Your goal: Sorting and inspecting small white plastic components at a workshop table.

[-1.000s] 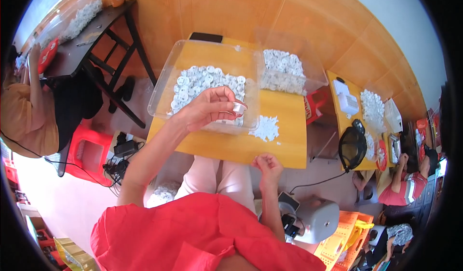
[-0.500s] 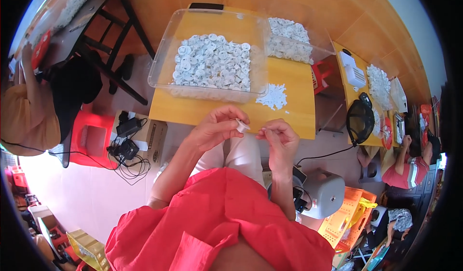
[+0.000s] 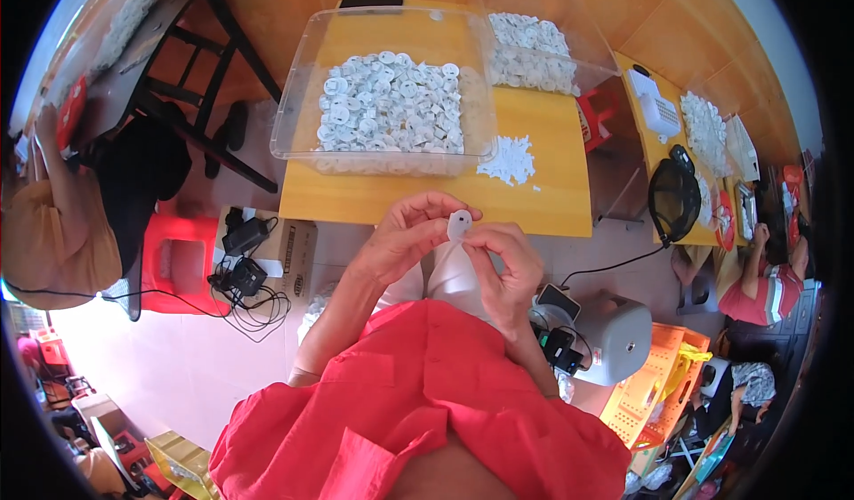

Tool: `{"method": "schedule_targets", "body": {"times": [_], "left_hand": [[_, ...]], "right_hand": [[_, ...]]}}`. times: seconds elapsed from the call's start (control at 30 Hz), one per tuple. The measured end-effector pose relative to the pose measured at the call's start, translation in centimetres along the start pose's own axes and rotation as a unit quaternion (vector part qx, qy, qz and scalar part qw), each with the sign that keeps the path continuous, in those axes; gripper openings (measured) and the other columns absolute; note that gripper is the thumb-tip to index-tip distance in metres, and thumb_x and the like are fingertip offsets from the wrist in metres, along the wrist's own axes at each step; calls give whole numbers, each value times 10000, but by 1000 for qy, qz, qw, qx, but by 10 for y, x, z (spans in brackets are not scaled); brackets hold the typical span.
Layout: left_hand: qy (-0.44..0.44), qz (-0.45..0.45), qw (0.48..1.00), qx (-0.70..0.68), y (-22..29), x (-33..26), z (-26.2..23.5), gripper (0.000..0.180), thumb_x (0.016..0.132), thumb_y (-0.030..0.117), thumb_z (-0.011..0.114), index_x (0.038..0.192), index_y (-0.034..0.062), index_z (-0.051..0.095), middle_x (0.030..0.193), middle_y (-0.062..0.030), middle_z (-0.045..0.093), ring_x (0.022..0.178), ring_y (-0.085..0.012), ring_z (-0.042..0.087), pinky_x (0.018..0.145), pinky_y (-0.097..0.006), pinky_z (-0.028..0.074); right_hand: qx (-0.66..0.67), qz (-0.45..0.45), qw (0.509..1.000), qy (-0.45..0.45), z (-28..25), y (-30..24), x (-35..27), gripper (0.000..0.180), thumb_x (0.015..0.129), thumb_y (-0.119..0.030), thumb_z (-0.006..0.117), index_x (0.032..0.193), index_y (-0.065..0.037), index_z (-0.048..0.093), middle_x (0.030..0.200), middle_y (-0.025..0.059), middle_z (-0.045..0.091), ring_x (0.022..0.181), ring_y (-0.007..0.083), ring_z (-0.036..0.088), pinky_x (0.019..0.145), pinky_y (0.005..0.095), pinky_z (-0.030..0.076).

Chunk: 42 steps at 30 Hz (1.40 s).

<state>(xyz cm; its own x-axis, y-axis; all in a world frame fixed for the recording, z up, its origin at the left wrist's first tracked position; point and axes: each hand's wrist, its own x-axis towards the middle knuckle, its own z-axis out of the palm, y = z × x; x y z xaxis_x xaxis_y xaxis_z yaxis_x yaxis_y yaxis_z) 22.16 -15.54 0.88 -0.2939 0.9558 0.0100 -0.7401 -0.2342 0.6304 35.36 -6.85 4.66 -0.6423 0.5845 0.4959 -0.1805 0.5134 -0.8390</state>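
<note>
A small round white plastic part (image 3: 459, 225) with a dark slot in its face is pinched between the thumb and fingers of my left hand (image 3: 411, 235). My right hand (image 3: 509, 264) is closed in a pinch, its fingertips touching the part's lower right edge. Whatever lies between those fingertips is hidden. Both hands are raised in front of the near edge of the yellow table (image 3: 543, 211). Beyond them, a clear plastic tub (image 3: 298, 77) holds a heap of similar round white parts (image 3: 391, 104). To its right lies a loose pile of tiny white pieces (image 3: 507, 160).
A second clear tub (image 3: 578, 46) of white parts stands at the back right. Left of me are a red stool (image 3: 160, 300) and a cardboard box (image 3: 298, 246) with black adapters and cables. A grey rounded case (image 3: 614, 340) sits at my right. Other people sit at both sides.
My right hand has come left from apart to touch the round part. My left hand has turned the part so its slotted face shows, raising it slightly.
</note>
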Motion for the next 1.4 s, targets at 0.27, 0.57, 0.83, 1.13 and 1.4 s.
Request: {"method": "schedule_targets", "body": {"times": [0.27, 0.57, 0.83, 1.13, 1.4], "left_hand": [[18, 0, 1000, -15, -7, -3, -3, 242, 809, 48, 607, 1048, 22, 586, 1094, -111, 590, 988, -150, 565, 876, -286, 458], [28, 18, 998, -51, -19, -2, -2, 235, 818, 17, 583, 1052, 34, 581, 1111, -91, 580, 1007, -144, 559, 888, -289, 463], [40, 33, 998, -42, -21, -5, -3, 231, 799, -11, 593, 1026, 31, 594, 1127, -103, 571, 1022, -153, 553, 904, -295, 452], [56, 53, 996, 34, -20, -6, 1, 209, 791, -22, 594, 995, 21, 612, 1122, -114, 575, 1018, -159, 557, 910, -307, 438], [53, 54, 997, -5, -24, -3, 3, 233, 796, -11, 598, 1028, 14, 596, 1139, -133, 564, 1023, -168, 555, 911, -313, 442]], "right_hand": [[52, 27, 998, 16, 1, 9, -5, 129, 725, 77, 625, 833, 8, 606, 795, 88, 590, 684, 167, 581, 599, 235, 455], [76, 88, 991, 62, 6, 9, -5, 90, 725, 62, 623, 800, 17, 603, 770, 89, 578, 662, 145, 574, 598, 224, 451], [4, 61, 996, 57, 5, 5, -3, 119, 706, 77, 622, 798, 5, 601, 756, 99, 583, 647, 174, 581, 581, 244, 457], [-80, 3, 996, 39, 5, 5, -2, 132, 703, 81, 628, 802, -2, 600, 743, 94, 580, 615, 182, 578, 555, 253, 448], [83, 123, 987, 58, 0, 5, -3, 122, 737, 54, 625, 852, 24, 595, 754, 91, 578, 675, 148, 598, 601, 228, 472]]}}
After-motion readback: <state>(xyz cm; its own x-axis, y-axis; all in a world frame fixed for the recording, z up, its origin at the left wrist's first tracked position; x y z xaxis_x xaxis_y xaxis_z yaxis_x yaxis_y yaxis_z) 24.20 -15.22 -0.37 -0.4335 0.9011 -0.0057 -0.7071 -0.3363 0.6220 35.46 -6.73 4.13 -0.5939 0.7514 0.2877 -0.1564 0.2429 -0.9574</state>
